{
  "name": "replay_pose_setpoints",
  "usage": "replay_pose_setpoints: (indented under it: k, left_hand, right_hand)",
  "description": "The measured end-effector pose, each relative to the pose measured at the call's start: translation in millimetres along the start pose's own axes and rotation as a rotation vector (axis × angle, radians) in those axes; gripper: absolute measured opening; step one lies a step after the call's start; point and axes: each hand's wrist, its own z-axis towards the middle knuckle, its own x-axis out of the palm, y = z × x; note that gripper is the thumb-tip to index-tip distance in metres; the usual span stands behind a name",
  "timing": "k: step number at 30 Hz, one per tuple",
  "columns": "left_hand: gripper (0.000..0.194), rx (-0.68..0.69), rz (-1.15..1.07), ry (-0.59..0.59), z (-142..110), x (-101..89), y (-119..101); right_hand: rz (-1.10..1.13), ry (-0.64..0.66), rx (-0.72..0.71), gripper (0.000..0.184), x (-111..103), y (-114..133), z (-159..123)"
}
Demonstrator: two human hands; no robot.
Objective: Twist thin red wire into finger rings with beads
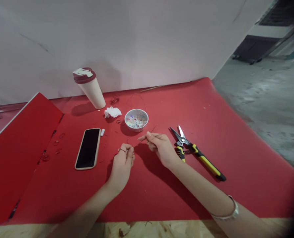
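Strand [137, 144] held between the person's left hand [121, 162] and right hand [160, 147], above a red sheet [236, 142].
A red board [15, 158] is cut off at left; the phone [88, 148] is dark. Left fingertips pinch the strand, covering part. The bowl [139, 130] holds pieces [131, 120] hard to make out. Right thumb and fingers grip too. The shears [206, 162] have one handle partly behind the wrist.
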Motion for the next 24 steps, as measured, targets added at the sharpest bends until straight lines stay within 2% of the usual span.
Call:
replay_pose_setpoints:
  k: [5,18,21,24]
  left_hand:
    - [0.026,-0.076,-0.134,0.002,2.0,1.3,-1.0]
    - [0.028,-0.074,-0.171,-0.003,4.8,-0.6,-0.7]
    - [0.027,-0.047,-0.157,0.063,4.6,-1.2,1.2]
    - [0.028,-0.056,-0.233,0.24,5.9,-3.3,3.5]
  right_hand:
    - [0.085,-0.089,-0.035,0.034,-4.1,2.5,2.8]
    - [0.138,-0.083,-0.005,0.035,-10.9,5.7,5.5]
    - [0.129,-0.059,0.018,0.034,-15.3,5.7,8.6]
    - [0.133,-0.058,0.019,0.033,-17.8,5.4,11.4]
